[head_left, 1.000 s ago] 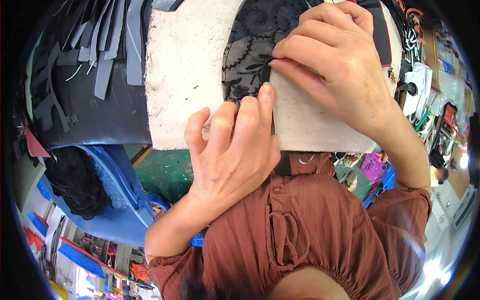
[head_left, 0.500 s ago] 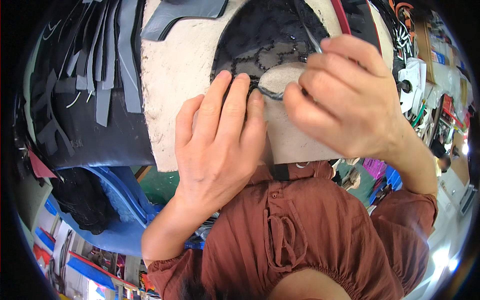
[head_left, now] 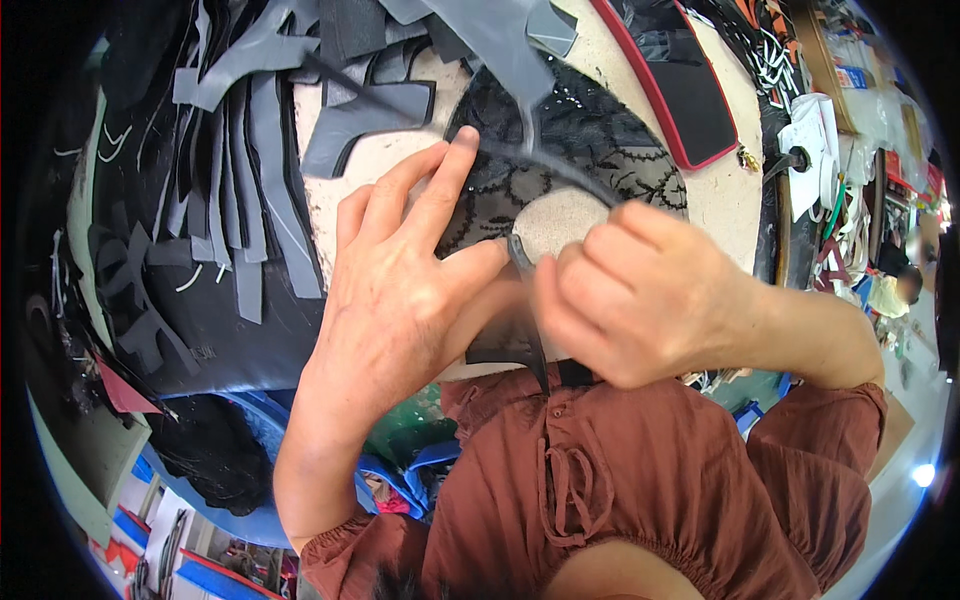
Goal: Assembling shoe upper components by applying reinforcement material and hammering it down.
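A black mesh piece point(head_left: 625, 140) with an embroidered pattern and a rounded cut-out lies on a pale board point(head_left: 735, 225). My left hand point(head_left: 390, 265) rests on its left side, fingers spread. One fingertip of that hand touches the dark edge of the cut-out. My right hand point(head_left: 650, 295), slightly blurred, is closed beside the cut-out. From its fingers a long thin dark strip point(head_left: 570, 172) runs up and left across the mesh, smeared by motion. A short part of a dark edge shows between the two hands; its underside is hidden.
Grey cut pieces point(head_left: 370, 120) overlap the board's far left and the mesh. Grey strips point(head_left: 265, 215) hang in a row over a black surface. A phone in a red case point(head_left: 690, 90) lies at the far right. A blue chair point(head_left: 250, 510) stands lower left.
The view has shifted, with more of the board's far side showing. My right hand has come lower and closer to the cut-out. The strip's tail has swung leftward; my left fingers have spread.
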{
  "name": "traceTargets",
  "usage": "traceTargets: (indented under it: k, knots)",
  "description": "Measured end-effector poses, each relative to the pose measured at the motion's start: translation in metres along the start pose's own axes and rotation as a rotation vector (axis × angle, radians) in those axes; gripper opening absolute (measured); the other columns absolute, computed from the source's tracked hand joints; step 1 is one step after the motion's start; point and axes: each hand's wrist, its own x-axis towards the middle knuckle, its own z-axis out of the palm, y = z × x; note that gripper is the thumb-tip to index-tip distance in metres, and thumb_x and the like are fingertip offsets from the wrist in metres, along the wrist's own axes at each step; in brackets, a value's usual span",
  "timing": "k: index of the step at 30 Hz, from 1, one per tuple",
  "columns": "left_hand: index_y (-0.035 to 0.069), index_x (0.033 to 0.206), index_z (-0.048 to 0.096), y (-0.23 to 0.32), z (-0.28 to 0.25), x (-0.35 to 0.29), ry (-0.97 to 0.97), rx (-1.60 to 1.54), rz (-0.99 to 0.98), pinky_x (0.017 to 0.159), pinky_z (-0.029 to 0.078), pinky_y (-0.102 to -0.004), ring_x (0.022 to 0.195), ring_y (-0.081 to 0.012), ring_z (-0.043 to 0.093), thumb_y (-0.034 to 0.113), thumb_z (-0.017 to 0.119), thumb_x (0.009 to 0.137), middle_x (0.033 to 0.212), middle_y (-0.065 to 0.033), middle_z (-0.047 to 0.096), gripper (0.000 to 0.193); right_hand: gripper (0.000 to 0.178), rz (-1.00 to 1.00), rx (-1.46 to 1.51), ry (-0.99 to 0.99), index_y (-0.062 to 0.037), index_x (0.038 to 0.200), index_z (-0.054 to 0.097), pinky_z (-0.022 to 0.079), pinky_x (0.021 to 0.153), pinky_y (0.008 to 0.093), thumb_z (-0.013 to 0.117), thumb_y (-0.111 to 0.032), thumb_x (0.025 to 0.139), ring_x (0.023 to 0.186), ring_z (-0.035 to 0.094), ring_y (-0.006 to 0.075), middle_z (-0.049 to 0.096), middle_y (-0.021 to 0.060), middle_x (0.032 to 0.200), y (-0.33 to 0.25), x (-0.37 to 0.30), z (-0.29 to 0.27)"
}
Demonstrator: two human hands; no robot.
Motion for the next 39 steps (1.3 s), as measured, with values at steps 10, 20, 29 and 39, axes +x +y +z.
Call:
traceTargets:
  k: [10,20,29,39]
  knots:
    - [0.007,0.092,0.073,-0.018,-0.004,0.002,0.166,-0.012,0.108,0.087,0.046,-0.0391,0.104,-0.0297,0.061,0.01,0.079,0.067,0.116,-0.013,0.068,0.026,0.029,0.19,-0.075,-0.029,0.0015,0.085,0.065,0.045,0.062,0.0285,0.059,-0.015,0.062,0.074,0.056,0.0189,0.056,0.008,0.079,-0.021,-0.001,0.014]
    - [0.005,0.118,0.067,-0.051,-0.039,0.067,0.56,0.466,0.163,0.088,0.048,-0.0322,0.104,-0.0225,0.067,-0.009,0.057,0.089,0.109,-0.0087,0.071,0.033,0.017,0.259,-0.109,0.122,-0.0003,0.077,0.062,0.046,0.072,0.0317,0.061,-0.015,0.068,0.074,0.054,0.0197,0.053,0.0063,0.077,-0.032,0.0,0.019]
    - [-0.003,0.123,0.055,0.003,0.031,-0.015,0.236,-0.188,0.054,0.082,0.049,-0.0408,0.092,-0.0345,0.059,-0.004,0.072,0.065,0.112,-0.0167,0.063,0.061,0.047,0.44,-0.129,0.001,0.009,0.115,0.063,0.055,0.067,0.0286,0.065,-0.011,0.072,0.092,0.064,0.0287,0.065,0.0216,0.114,-0.057,-0.003,0.014]
    - [-0.001,0.127,0.056,0.015,0.041,-0.026,0.272,-0.103,0.031,0.088,0.048,-0.041,0.1,-0.034,0.059,-0.005,0.072,0.067,0.114,-0.0167,0.063,0.062,0.059,0.645,-0.031,-0.049,-0.0042,0.129,0.061,0.045,0.095,0.0441,0.073,-0.007,0.071,0.115,0.059,0.0308,0.064,0.0141,0.122,-0.046,-0.041,-0.018]
